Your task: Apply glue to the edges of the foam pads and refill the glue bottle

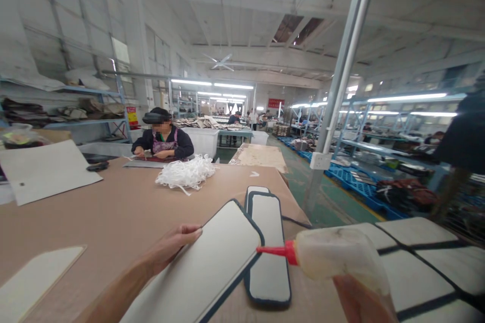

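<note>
"Left hand (185, 236)?"
"I have it clamped on the left edge of the large panel (212, 262), over the worktop (132, 207)."
"Right hand (352, 299)?"
"Clamped round the squeeze bottle (337, 252), right of the panel; red nozzle (276, 251) at its dark right edge."
"Beyond the panel?"
"White strip pile (185, 172)."

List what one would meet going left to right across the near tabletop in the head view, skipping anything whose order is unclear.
Large white sheet with a dark spot → left hand → stacked dark-edged panels → body of the squeeze bottle.
</note>
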Tool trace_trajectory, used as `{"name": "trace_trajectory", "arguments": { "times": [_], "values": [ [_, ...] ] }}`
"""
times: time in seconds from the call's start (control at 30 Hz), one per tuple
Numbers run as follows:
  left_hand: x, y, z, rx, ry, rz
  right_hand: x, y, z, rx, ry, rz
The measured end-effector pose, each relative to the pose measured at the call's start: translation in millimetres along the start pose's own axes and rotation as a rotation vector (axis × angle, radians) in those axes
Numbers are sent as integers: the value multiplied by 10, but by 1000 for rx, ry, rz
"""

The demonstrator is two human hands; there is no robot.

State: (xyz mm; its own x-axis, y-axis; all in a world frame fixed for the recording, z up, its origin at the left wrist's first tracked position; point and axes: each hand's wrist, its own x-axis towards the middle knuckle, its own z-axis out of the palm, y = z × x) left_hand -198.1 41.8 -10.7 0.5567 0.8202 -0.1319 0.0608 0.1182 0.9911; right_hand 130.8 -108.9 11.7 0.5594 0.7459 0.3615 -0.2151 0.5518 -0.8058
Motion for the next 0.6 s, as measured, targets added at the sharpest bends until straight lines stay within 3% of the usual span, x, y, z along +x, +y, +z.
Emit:
{"name": "trace_trajectory", "arguments": {
  "times": [0.1, 0.23, 0.43, 0.6],
  "values": [
    [-9, -11, 67, -11, 25, -4, 30, 68, -55, 38, -27, 63],
    [-8, -23, 134, -48, 53, -5, 29, 72, -36, 42, 10, 75],
    [-22, -41, 215, -95, 87, -22, 21, 86, -30, 44, -51, 51],
    [-9, -56, 245, -107, 96, -10, -14, 93, 19, 44, -14, 98]
  ]
}}
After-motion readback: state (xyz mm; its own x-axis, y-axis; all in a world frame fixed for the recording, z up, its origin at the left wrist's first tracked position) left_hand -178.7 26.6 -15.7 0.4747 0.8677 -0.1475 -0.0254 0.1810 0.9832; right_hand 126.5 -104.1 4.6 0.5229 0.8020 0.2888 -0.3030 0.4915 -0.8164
